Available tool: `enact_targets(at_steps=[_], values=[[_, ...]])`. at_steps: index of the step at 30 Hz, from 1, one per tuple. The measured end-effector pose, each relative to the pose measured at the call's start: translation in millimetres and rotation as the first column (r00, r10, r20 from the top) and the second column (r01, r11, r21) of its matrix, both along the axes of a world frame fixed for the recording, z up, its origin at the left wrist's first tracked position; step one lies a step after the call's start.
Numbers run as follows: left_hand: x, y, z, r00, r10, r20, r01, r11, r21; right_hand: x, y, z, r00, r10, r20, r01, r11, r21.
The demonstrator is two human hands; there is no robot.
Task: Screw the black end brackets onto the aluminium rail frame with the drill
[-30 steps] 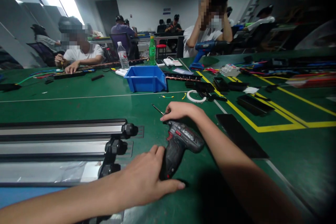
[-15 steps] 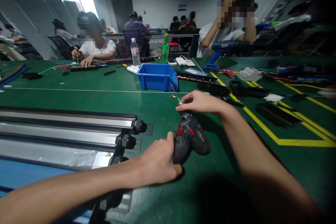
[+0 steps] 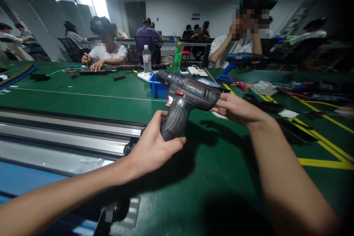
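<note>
Your left hand [image 3: 152, 149] clasps the likely hefty cordless drill [image 3: 192, 90] by its handle [image 3: 177, 118], the surest hold; right hand [image 3: 239, 108] at its rear, closure unclear.

On my table [image 3: 166, 202] now, rails [image 3: 69, 131] lie to my left; beyond my power drill [image 3: 185, 94] sits the bin [image 3: 158, 89], a bottle [image 3: 146, 59] behind, another drill [image 3: 230, 65] farther right.

- where's the camera?
- on the person's head, facing forward and down across the surface [image 3: 166, 206], close to the left grip [image 3: 155, 145] and right grip [image 3: 238, 110], the back wall [image 3: 171, 11] far off
</note>
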State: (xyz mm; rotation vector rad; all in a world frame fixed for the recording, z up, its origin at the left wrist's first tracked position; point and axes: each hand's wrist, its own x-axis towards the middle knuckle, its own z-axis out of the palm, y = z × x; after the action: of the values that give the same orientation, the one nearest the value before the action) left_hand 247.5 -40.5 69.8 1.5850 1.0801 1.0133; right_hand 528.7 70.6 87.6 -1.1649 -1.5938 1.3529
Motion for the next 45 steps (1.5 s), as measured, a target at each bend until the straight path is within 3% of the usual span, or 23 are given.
enact_targets(at_steps=[3,6,8,10,14,18,24,29,34,39,45], values=[[1,4,0.7,0.998,0.037,0.059,-0.039,0.999,0.024,-51,-19,-5.1,0.968,0.205,-0.142,-0.204,0.979,0.019],[3,2,-6.9,0.993,0.113,0.017,-0.115,0.981,0.158,-107,-41,-10.5,0.785,0.349,-0.511,-0.363,0.929,0.076],[3,-3,-12.5,0.995,0.101,-0.019,-0.095,0.975,0.202,-133,-52,-14.5,0.689,0.335,-0.642,-0.378,0.923,0.076],[3,-8,-14.9,0.997,0.043,-0.072,-0.026,0.974,0.224,-144,-56,-18.6,0.656,0.216,-0.723,-0.324,0.946,-0.011],[-6,-16,-8.2,0.948,-0.095,-0.303,0.176,0.951,0.256,-138,-50,-28.9,0.601,-0.017,-0.799,-0.248,0.947,-0.206],[-33,-21,-9.6,0.787,-0.113,-0.606,0.300,0.929,0.216,-122,-39,-48.9,0.591,-0.072,-0.804,-0.240,0.935,-0.260],[-93,-10,-44.4,0.614,0.104,-0.782,0.319,0.874,0.367,-98,-37,-85.9,0.648,-0.133,-0.750,-0.260,0.887,-0.381],[-106,12,-55.4,0.478,0.315,-0.820,0.212,0.865,0.455,-79,-38,-104.7,0.662,-0.144,-0.736,-0.316,0.836,-0.448],[-98,25,-60.8,0.515,0.280,-0.811,0.126,0.910,0.394,-66,-36,-115.6,0.685,-0.166,-0.710,-0.344,0.785,-0.515],[-100,27,-65.1,0.523,0.285,-0.803,0.115,0.910,0.398,-66,-34,-115.6,0.673,-0.198,-0.713,-0.324,0.788,-0.524],[-100,34,-58.6,0.516,0.160,-0.842,0.075,0.970,0.230,-58,-35,-119.8,0.619,-0.223,-0.753,-0.376,0.757,-0.534]])
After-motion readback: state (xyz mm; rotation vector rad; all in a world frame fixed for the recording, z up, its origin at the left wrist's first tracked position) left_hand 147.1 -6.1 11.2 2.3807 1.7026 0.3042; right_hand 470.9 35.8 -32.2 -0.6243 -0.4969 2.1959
